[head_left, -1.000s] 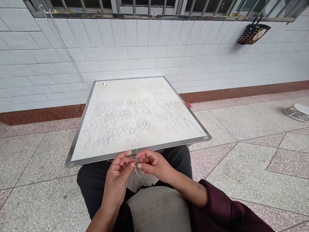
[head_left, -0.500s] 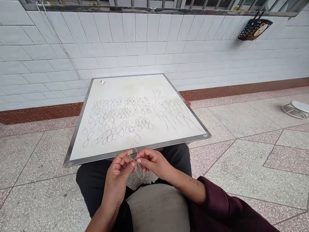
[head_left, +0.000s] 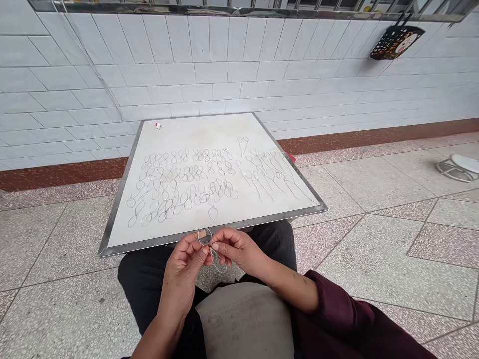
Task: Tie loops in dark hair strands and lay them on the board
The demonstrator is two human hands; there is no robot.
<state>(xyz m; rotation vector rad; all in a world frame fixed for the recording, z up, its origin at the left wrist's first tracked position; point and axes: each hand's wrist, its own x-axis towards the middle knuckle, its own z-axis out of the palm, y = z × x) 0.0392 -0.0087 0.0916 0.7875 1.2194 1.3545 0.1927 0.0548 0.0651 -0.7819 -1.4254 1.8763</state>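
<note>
A thin wire bent into a figure eight (head_left: 220, 269) is held between my two hands, just off the near edge of the table. My left hand (head_left: 186, 259) pinches it near the crossing with thumb and fingers; a tan bandage wraps one fingertip beside the upper loop. From the other side my right hand (head_left: 235, 251) pinches the same crossing. The lower loop hangs down between the hands. On the white tabletop (head_left: 187, 132) lie several rows of figure-eight wires (head_left: 194, 173), and a single wire loop (head_left: 213, 213) lies nearest to me.
Single-loop wires with long tails (head_left: 267, 172) lie on the table's right side. A small red and white object (head_left: 158, 126) sits at the far left corner. A white tiled wall (head_left: 209, 75) stands behind. A dark patterned bag (head_left: 396, 42) hangs at right, above a low stool (head_left: 462, 164).
The lower loop of the wire has swung slightly to the right. Both hands keep their pinch at the crossing and have barely moved.
</note>
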